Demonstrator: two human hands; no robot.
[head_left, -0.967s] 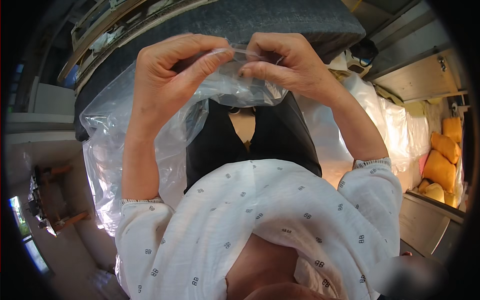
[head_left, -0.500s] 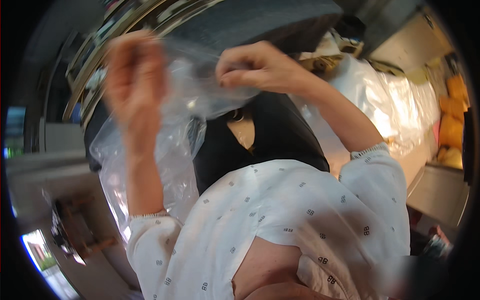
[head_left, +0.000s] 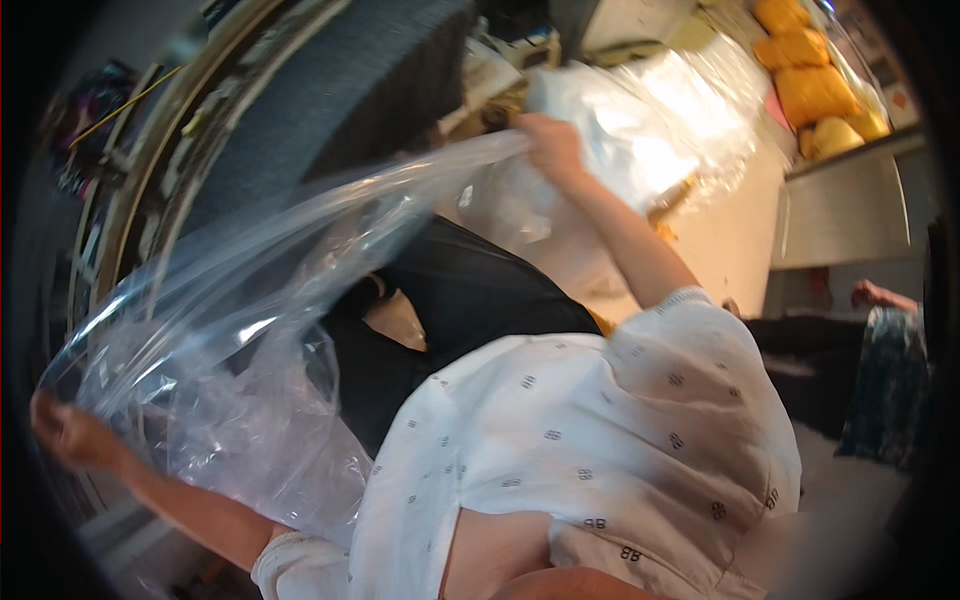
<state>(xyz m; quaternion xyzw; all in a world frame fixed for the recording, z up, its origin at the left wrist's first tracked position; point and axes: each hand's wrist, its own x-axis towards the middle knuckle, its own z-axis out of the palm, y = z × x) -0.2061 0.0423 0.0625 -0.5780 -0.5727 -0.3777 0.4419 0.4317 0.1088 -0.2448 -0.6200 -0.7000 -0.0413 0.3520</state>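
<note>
A large clear plastic bag (head_left: 240, 400) is stretched between my two hands. Its upper edge runs taut from low at the left to high at the right, and its lower part hangs crumpled beside my leg. My left hand (head_left: 75, 432), far out at the left rim, is closed on one end of that edge. Up near the top middle, my right hand (head_left: 552, 143) grips the other end in a closed fist. My fingertips are small and partly blurred.
Shiny clear plastic sheeting (head_left: 660, 120) lies heaped at the right, with stacked orange-yellow bundles (head_left: 815, 85) beyond it. A dark grey padded surface (head_left: 340, 90) with a long rail (head_left: 150, 190) lies ahead. Another person's patterned clothing (head_left: 885, 380) and hand show at far right.
My hands have moved apart, the left down and outward, the right up and to the right. The plastic bag between them has been pulled out taut. The whole view has swung round.
</note>
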